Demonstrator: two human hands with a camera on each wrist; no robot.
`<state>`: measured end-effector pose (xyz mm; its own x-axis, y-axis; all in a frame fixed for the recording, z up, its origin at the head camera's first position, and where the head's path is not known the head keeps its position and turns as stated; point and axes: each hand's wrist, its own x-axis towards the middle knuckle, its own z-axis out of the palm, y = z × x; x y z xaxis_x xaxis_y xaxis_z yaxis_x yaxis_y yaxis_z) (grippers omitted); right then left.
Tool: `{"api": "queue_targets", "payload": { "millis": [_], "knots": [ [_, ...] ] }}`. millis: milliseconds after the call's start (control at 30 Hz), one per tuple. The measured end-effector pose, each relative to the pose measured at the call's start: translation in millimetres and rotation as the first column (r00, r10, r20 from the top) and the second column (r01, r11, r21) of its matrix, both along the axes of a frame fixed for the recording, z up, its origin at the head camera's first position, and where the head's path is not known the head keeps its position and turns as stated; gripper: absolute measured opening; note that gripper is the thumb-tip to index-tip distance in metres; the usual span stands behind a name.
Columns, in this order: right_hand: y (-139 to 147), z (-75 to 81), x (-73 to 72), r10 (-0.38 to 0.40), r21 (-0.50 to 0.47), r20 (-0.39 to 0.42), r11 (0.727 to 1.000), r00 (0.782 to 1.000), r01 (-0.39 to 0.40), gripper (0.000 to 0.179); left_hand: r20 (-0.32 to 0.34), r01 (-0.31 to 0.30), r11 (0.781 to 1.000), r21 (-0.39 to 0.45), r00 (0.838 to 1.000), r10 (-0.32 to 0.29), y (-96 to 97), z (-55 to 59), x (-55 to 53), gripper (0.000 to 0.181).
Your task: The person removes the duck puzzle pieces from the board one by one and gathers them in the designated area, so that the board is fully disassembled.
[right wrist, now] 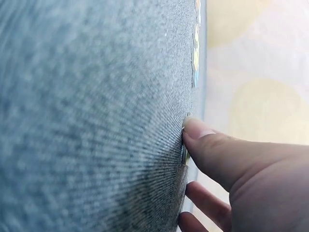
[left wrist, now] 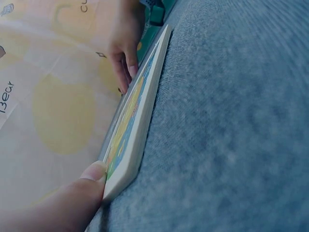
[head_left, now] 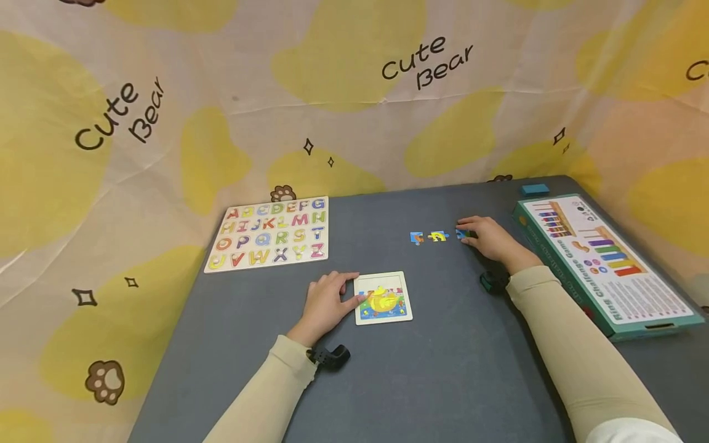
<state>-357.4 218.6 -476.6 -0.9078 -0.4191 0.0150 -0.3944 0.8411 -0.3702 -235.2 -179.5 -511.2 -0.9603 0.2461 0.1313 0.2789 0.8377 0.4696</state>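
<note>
Three pieces [head_left: 438,236] lie outside the mostly filled tray [head_left: 384,321], toward two o'clock; right hand [head_left: 490,239] pinches one, left hand [head_left: 327,299] steadies tray unclenched.

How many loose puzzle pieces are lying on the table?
3, in a row: the left piece, the yellow middle piece, and the right piece, partly covered by the right hand. More could be hidden underneath.

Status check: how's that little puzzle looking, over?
Left hand touching puzzle board. Right hand gripping loose piece. Two more pieces beside it. Nothing seen blocking the way.
</note>
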Motion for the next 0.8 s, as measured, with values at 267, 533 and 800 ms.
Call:
{"api": "queue_targets", "payload": {
  "millis": [267,533,800],
  "knots": [
    [-7,4.0,-6.7,0.017,0.02,-0.017,1.0,1.0,-0.017,0.04,-0.007,-0.019,1.0,0.005,1.0,0.019,-2.3,3.6,2.4,0.058],
    [-52,25.0,31.7,-0.069,0.017,-0.105,0.997,0.992,0.071,0.047,-0.001,-0.008,1.0,0.0,1.0,0.008,-3.2,1.2,5.9,0.057],
    [-150,40.7,86.0,0.19,-0.141,0.022,0.972,0.981,-0.186,0.026,0.003,0.043,0.999,-0.002,0.999,-0.043,-8.8,2.6,1.7,0.076]
  ]
}}
